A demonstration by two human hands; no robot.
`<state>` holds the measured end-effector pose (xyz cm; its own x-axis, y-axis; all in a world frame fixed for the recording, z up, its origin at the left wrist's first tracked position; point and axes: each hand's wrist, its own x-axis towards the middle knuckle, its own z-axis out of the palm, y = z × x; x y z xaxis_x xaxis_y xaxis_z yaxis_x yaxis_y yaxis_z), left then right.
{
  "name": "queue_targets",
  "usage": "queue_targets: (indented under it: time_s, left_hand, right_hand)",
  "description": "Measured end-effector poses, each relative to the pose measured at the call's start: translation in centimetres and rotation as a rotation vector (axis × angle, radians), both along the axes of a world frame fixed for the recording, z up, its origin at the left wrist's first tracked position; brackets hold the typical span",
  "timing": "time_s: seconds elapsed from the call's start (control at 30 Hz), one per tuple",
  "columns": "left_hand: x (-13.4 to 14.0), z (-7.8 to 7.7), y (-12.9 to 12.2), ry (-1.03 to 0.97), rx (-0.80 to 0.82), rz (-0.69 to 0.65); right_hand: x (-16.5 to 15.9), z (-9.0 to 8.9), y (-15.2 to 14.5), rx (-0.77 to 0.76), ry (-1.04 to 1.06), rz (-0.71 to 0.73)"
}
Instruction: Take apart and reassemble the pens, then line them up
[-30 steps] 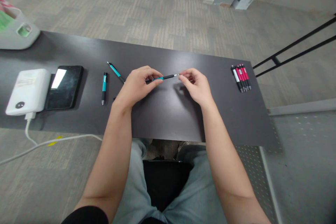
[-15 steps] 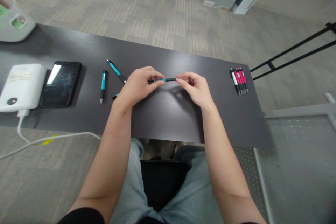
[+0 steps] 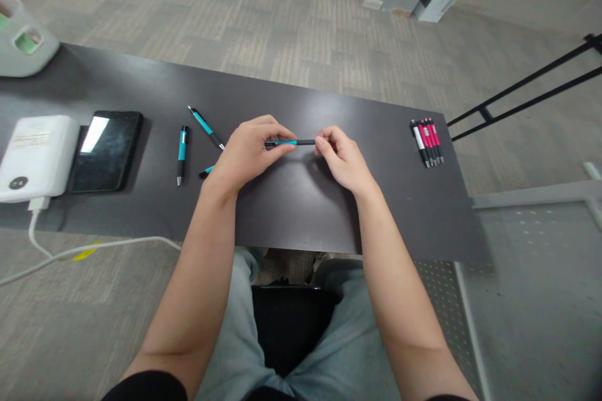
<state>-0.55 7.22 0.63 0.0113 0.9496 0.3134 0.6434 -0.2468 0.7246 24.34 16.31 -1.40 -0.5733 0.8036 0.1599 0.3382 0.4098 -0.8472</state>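
Note:
A teal and black pen (image 3: 305, 142) is held level above the dark table, one end in each hand. My left hand (image 3: 256, 147) pinches its teal barrel between thumb and fingers. At the tip end, my right hand (image 3: 341, 153) has thumb and fingertips closed on the pen, so the tip itself is hidden. Left of my left hand lies a teal pen (image 3: 182, 155), and a second teal pen (image 3: 205, 128) rests slanted beside it. Part of another teal pen (image 3: 206, 171) shows next to my left wrist.
Several pink pens (image 3: 430, 141) and a white pen (image 3: 418, 141) lie side by side at the table's right end. A black phone (image 3: 107, 150) and a white power bank (image 3: 40, 156) with a white cable (image 3: 108, 244) are on the left. A pale plastic container (image 3: 40, 50) stands at the back left corner.
The fingers of my right hand have curled further around the pen's tip, covering the silver end that showed before. My left hand keeps its grip.

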Motion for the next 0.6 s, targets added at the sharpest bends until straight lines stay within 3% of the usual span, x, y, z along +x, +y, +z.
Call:
queue_targets:
  time_s: [0.3, 0.6]
  left_hand:
    - [0.42, -0.9, 0.28, -0.066, -0.103, 0.023]
    - [1.03, -0.45, 0.65, 0.004, 0.011, 0.017]
  right_hand:
    - [-0.43, -0.28, 0.02, 0.124, -0.036, -0.093]
    - [-0.4, -0.33, 0.18, 0.159, -0.049, -0.142]
